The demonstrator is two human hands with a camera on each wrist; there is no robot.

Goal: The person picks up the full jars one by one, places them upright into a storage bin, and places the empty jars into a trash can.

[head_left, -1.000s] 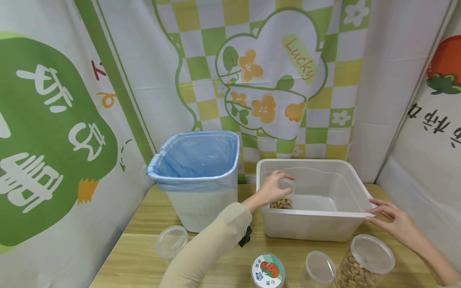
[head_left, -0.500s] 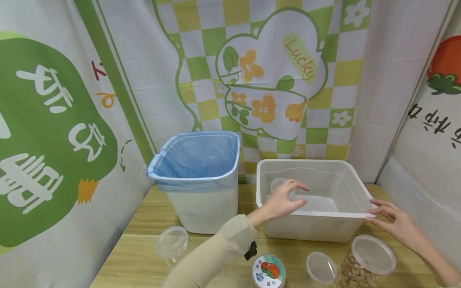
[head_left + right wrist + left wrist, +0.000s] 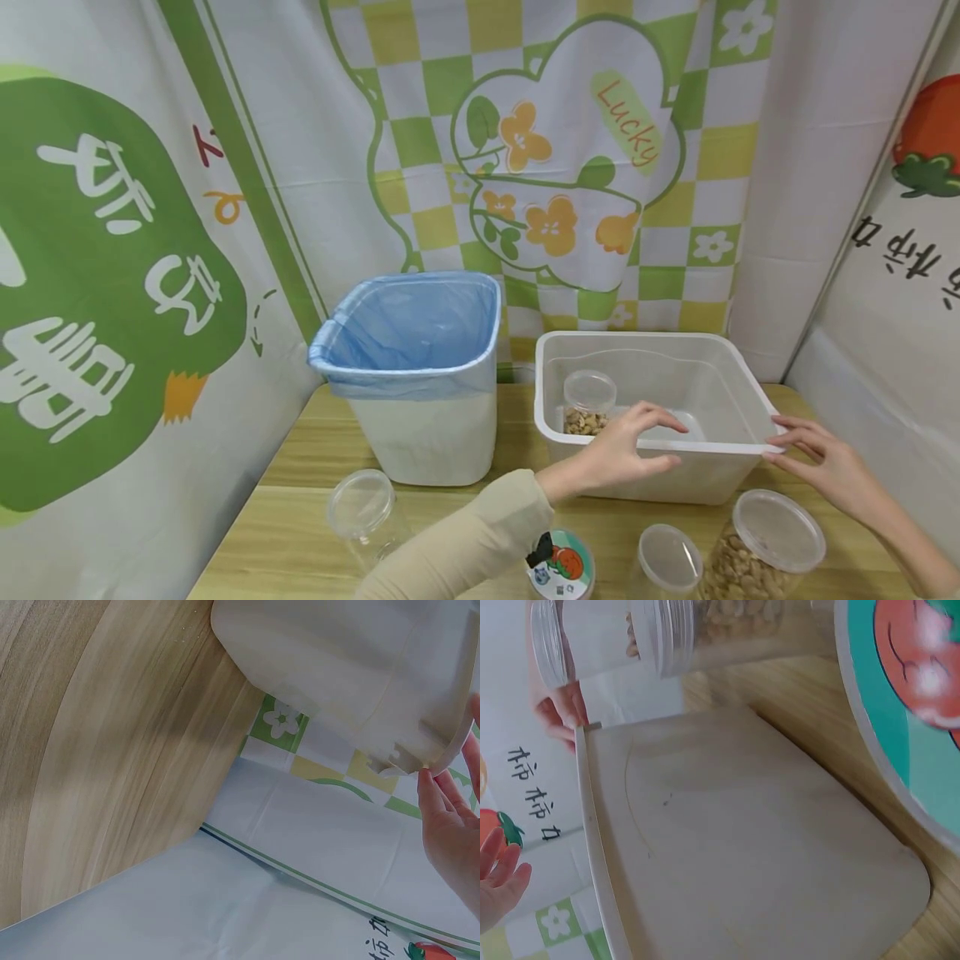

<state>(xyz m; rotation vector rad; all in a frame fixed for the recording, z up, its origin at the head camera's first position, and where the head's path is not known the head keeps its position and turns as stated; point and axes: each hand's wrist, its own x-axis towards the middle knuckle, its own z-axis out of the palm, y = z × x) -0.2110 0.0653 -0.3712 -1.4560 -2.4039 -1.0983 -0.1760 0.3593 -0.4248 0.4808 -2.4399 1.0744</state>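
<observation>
On a wooden table (image 3: 277,533), from left: a clear lidded container (image 3: 366,510) stands near a white bin (image 3: 420,437) lined with blue plastic. Next, a small jar of nuts (image 3: 588,407) stands inside the left end of a white tub (image 3: 660,475), upright, lid up, its long axis vertical. The tub's opening faces up; its long axis runs left to right. The left hand (image 3: 626,448) is at the tub's front rim, thumb and fingers wide apart, holding nothing. A second ago those fingers were around the small jar; now they are right of it and nearer the viewer, leaving its nuts in sight. The right hand (image 3: 821,462) pinches the tub's front right corner, as before. Below that corner stands a larger jar of nuts (image 3: 753,562).
</observation>
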